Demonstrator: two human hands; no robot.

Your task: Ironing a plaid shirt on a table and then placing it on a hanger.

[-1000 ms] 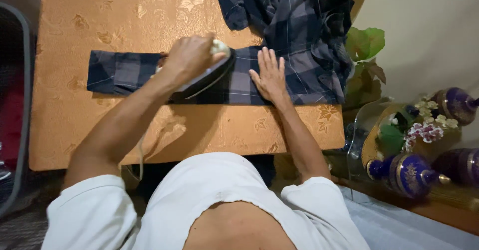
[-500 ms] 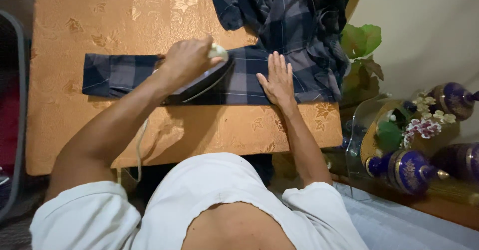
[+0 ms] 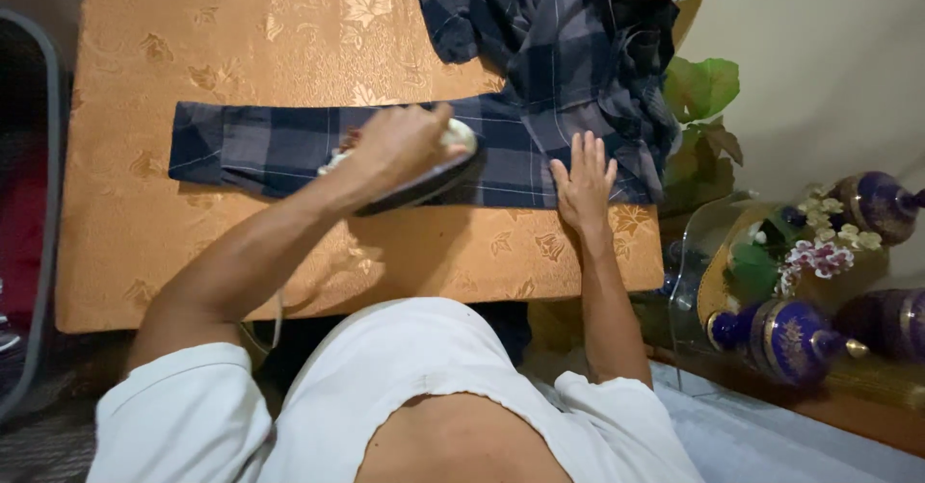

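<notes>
Two hands of mine are out over the gold tablecloth [image 3: 193,271] just past my white shirt [image 3: 414,377]: my left hand [image 3: 400,146] is wrapped tight around the handle of the iron [image 3: 424,170], and my right hand [image 3: 585,182] lies flat with its fingers spread wide. Both the iron and my right hand sit on the long sleeve of the dark checked shirt [image 3: 260,141], which stretches left across the cloth. Farther off and to the right, the shirt lies in a crumpled heap beside green leaves [image 3: 703,88] and blue vases [image 3: 790,339].
</notes>
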